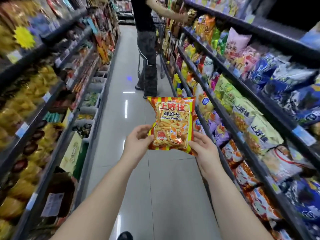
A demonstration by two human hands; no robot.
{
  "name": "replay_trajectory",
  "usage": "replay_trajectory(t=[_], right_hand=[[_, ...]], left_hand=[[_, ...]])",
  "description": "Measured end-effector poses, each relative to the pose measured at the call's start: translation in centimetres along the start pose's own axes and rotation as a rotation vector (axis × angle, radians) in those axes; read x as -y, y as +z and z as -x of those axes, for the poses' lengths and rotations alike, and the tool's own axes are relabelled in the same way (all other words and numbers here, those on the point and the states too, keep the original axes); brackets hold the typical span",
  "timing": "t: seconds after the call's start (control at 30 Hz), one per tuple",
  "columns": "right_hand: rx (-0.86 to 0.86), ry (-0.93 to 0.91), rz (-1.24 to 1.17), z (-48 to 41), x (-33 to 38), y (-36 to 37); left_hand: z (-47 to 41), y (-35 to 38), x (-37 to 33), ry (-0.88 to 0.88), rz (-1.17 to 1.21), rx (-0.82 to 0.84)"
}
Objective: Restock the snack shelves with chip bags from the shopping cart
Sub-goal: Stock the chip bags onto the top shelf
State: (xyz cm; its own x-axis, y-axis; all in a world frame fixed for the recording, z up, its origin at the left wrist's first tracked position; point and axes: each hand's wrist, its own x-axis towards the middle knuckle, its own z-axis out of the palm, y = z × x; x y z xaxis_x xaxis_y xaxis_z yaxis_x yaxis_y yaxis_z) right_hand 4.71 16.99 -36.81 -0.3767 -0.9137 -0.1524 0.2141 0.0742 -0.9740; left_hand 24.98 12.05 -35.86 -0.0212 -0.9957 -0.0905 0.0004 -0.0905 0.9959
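An orange and yellow striped bag of prawn crackers (170, 123) is held upright in front of me, above the aisle floor. My left hand (136, 144) grips its lower left edge, fingers curled behind it. My right hand (204, 149) holds the lower right corner, thumb on the front. The snack shelves (242, 108) on the right are packed with chip bags, including similar bags low down. A shopping cart (160, 54) stands far up the aisle, mostly hidden behind another person.
A person in dark clothes (147, 45) stands up the aisle, one hand reaching into the right shelf. Shelving (52, 94) full of packaged goods lines the left side. The grey tiled floor (121, 135) runs between both rows. My shoe tip (125, 236) shows at the bottom.
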Motion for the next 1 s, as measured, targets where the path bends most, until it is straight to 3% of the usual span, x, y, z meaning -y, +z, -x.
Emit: replay_trajectory(t=[0.3, 0.53, 0.73, 1.0], right_hand=[[-0.111, -0.267, 0.051, -23.2, 11.7, 4.6], [-0.301, -0.395, 0.065, -38.4, 22.4, 6.7], [-0.426, -0.48, 0.115, -47.8, 30.9, 4.7], [-0.546, -0.715, 0.203, -53.9, 41.3, -0.9]], left_hand=[[-26.4, 6.6, -11.2, 0.312, -0.164, 0.234], [-45.2, 14.0, -21.8, 0.482, -0.253, 0.433], [-55.8, 23.1, -30.0, 0.609, -0.266, 0.53], [-63.1, 37.1, -37.8, 0.739, -0.079, 0.666]])
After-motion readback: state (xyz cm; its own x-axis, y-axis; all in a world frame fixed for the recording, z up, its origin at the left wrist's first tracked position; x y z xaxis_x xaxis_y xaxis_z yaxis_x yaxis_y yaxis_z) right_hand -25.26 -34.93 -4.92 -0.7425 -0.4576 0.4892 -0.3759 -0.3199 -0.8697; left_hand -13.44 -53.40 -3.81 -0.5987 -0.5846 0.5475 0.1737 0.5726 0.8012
